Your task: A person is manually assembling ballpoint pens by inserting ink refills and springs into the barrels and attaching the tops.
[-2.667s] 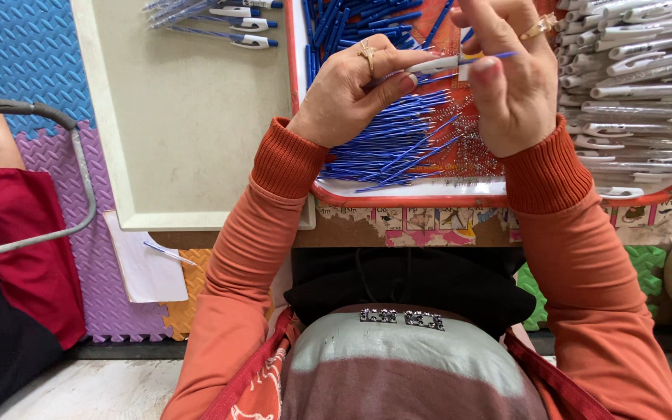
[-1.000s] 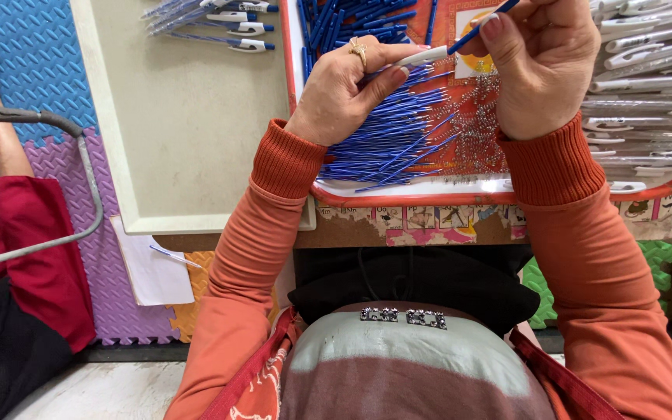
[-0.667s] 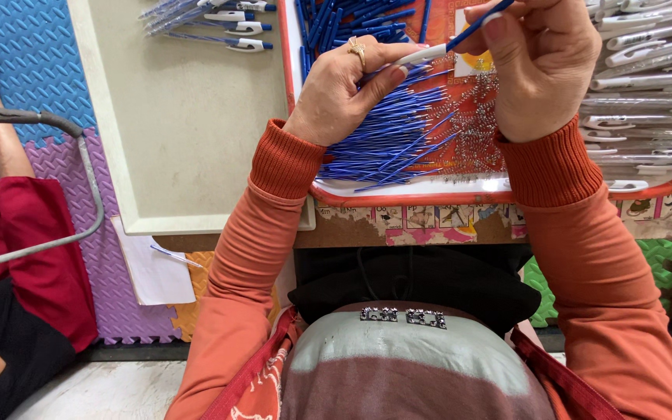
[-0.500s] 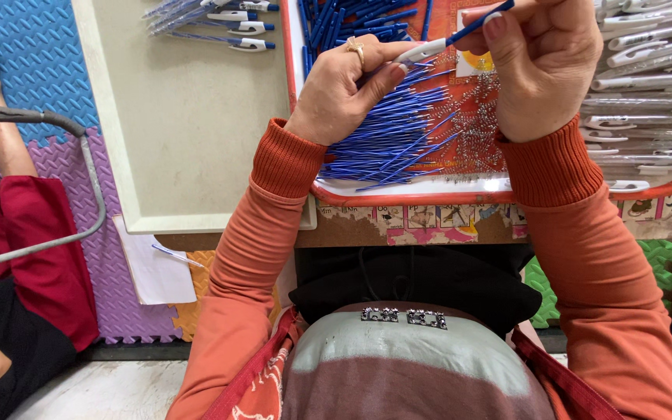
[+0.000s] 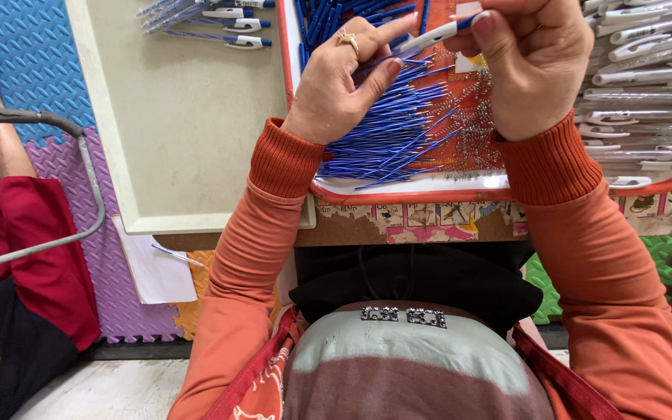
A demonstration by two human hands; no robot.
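Orange-rimmed tray on the bench, heaped with blue refills and small springs. Cream tray just beside it. Left hand raised above the refills, wrist bent, grip pinched on a white pen barrel. Right hand curled, grip clamped on the barrel's other end.

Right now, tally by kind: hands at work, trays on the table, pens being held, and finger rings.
Bare hands at work: 2, left hand and right hand
Flat trays: 2, beige plastic tray and red-rimmed tray
Held white pen barrel with blue refill: 1
Worn gold finger ring: 1
Total: 6
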